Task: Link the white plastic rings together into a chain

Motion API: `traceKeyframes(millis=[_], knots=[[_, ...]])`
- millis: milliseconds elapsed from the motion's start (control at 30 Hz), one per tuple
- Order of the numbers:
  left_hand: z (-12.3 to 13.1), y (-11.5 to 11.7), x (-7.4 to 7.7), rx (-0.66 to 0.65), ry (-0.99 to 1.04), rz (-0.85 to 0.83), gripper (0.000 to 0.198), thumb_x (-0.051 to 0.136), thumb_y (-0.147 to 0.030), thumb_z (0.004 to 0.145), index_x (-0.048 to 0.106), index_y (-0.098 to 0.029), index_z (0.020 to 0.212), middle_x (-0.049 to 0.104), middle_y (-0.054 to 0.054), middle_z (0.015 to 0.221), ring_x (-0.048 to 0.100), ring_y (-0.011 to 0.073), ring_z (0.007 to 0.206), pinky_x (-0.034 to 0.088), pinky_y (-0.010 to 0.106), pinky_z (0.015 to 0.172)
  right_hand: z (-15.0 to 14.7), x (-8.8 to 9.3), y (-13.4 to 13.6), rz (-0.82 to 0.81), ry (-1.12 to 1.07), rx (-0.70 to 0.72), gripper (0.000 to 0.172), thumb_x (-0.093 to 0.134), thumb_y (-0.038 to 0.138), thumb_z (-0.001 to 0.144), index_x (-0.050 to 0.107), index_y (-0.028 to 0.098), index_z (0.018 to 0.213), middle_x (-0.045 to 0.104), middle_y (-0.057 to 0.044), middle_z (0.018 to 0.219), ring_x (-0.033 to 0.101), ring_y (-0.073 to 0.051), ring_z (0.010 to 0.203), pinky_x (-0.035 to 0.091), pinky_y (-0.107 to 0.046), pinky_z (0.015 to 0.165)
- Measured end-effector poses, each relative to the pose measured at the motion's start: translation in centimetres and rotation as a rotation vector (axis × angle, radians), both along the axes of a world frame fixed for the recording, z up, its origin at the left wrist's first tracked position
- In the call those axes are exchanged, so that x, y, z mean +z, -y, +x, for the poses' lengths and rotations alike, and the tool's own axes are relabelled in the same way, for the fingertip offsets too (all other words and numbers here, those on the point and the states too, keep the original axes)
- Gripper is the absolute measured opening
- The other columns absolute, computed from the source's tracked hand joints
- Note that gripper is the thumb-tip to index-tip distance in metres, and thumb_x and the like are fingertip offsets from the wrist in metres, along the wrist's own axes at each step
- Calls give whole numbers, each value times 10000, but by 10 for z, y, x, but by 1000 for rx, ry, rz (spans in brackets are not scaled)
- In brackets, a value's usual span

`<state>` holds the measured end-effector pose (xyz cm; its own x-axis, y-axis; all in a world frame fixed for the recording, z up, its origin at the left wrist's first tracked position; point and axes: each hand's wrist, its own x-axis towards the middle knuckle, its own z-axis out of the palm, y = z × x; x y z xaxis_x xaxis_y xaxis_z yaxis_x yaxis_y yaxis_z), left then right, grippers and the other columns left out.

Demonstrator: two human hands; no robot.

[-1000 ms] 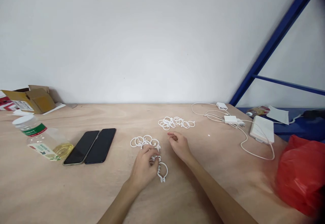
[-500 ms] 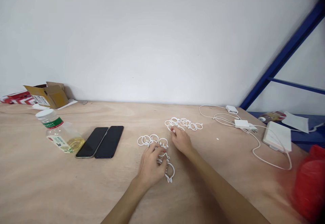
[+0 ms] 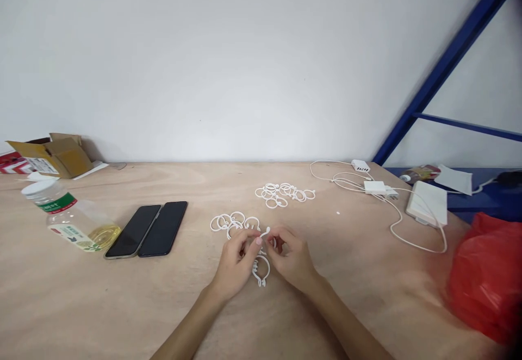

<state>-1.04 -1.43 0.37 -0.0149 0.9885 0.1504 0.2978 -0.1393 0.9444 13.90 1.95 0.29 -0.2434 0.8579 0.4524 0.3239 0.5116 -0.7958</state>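
My left hand [image 3: 236,265] and my right hand [image 3: 292,258] meet over the near part of the table. Pinched between the fingertips of both is a white plastic ring [image 3: 265,233], raised above the wood; fingers cover much of it. Directly below them lies another white ring [image 3: 261,269] with small teeth and a two-tab clasp. Beyond the left hand, a loose cluster of similar rings [image 3: 228,222] partly hides behind the fingers. Farther back, a second pile of white rings [image 3: 285,192] lies apart from both hands.
Two dark phones [image 3: 163,228] lie left of the rings, beside a clear plastic bottle [image 3: 77,229] with yellowish contents. An opened cardboard box [image 3: 67,156] stands at the back left. White cables and a charger [image 3: 375,187] spread on the right, near a red plastic bag [image 3: 487,278].
My right hand has come back from the far pile to beside my left hand. A ring is now raised between both hands. The view has shifted slightly right.
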Motion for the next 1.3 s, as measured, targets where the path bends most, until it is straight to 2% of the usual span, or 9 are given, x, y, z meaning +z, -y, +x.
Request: traceKeyframes(millis=[133,300,467,600,700,800,967,1133,1300], knots=[[2,0,1,-89,192,-109,317,552,-463,824,617,-154,840,585,5,677,481,119,607,345,237,578,-2,4,4,-352,-197,45,131,643,279,710,552,199,759,543,33,611,448,-97,525,338,-225,495],[-1,0,8,-178,508,-281,310,653,-448,738,573,-150,708,529,-11,595,435,96,549,305,224,539,5,20,1,-903,-402,360,201,669,340,708,591,156,687,535,23,589,324,-59,479,178,-222,444],[6,4,15,-213,846,-395,350,695,-369,707,454,-154,573,433,-26,578,318,59,508,259,205,498,1,20,5,-1099,-696,540,197,689,253,670,533,152,606,383,59,526,228,-44,457,133,-223,445],[8,4,16,-131,977,-334,358,701,-343,700,413,-160,593,361,-58,574,212,44,488,236,188,482,-5,15,8,-1091,-935,630,200,651,198,640,475,170,549,363,56,516,250,-63,473,207,-223,469],[3,2,12,-112,780,-222,364,656,-411,736,427,-164,598,364,-52,574,282,64,519,266,205,516,-6,13,6,-1063,-877,589,142,662,215,631,537,167,587,446,33,568,324,-75,508,257,-227,493],[-6,-2,7,-46,370,-68,321,539,-415,832,490,-167,634,441,-21,619,406,110,612,322,244,593,-3,7,-7,-915,-663,372,145,666,265,628,648,166,732,547,0,667,423,-105,581,316,-235,528],[-13,-3,2,42,-258,193,184,487,-254,862,597,-181,733,562,32,797,519,163,778,393,301,734,10,-12,-58,-354,-60,-261,251,596,286,688,668,159,893,642,-58,851,543,-171,712,421,-299,699],[-11,-1,-8,48,-407,259,183,535,-159,786,635,-210,931,513,71,1041,549,164,833,461,321,782,19,-20,-96,-224,530,-379,297,504,282,801,631,188,1052,670,-80,890,595,-228,847,404,-317,732],[-9,-1,-10,77,-407,248,201,530,-153,782,619,-212,952,501,72,1045,562,166,834,487,333,798,21,-20,-106,-203,664,-394,198,452,237,836,621,205,933,662,-83,843,591,-221,785,372,-300,664]])
